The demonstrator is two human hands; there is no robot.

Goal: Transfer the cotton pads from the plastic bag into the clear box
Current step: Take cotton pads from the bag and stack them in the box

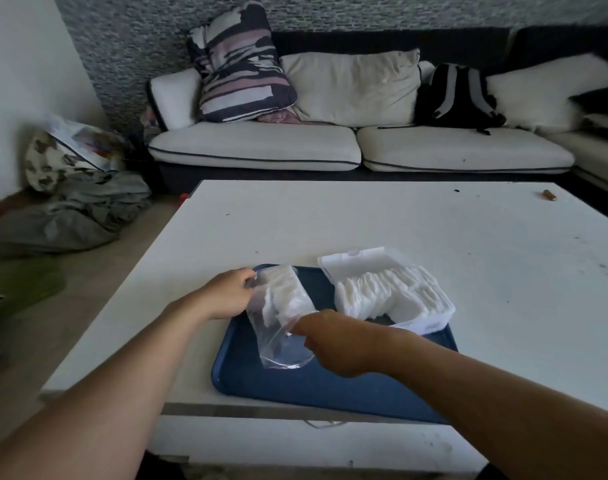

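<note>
A clear plastic bag (278, 341) lies on a blue tray (316, 386), with white cotton pads (285, 296) bunched in its far end. My left hand (226, 294) pinches the bag's far left corner. My right hand (333, 341) is at the bag's right side, its fingers closed on the plastic next to the pads; the fingertips are hidden. The clear box (430, 322) stands open on the tray's far right corner, its lid (361, 263) tipped back, holding several rows of white pads (382, 292).
The tray rests near the front edge of a white low table (434, 230). A small brown object (548, 195) lies at the table's far right. Behind stands a sofa (261, 147) with cushions and a black backpack (458, 95). Bags and cloth (81, 209) pile on the floor at left.
</note>
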